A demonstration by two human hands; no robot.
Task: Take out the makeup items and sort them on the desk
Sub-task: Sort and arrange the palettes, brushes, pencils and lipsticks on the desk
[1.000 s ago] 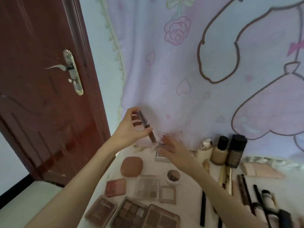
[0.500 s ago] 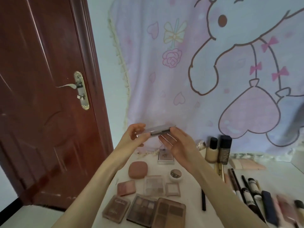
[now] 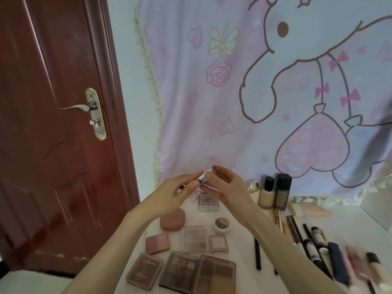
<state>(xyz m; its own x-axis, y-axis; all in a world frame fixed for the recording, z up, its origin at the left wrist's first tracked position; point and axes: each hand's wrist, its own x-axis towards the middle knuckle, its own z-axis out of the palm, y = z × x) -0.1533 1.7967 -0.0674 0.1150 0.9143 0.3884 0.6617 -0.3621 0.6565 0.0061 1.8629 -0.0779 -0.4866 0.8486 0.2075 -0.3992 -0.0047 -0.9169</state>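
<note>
From the head camera I see a small silver case (image 3: 206, 175) up in the air above the desk (image 3: 239, 249). Its long side tilts, the right end higher. It sits between both hands. The left hand (image 3: 174, 193) pinches its lower end with bent fingers (image 3: 196, 181). The right hand (image 3: 228, 186) curls round its upper end.

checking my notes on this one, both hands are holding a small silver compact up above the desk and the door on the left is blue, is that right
Not quite: the door is dark red-brown, not blue, as the head view shows. The rest stands: the left hand and right hand hold a small silver compact up above the desk.
</note>
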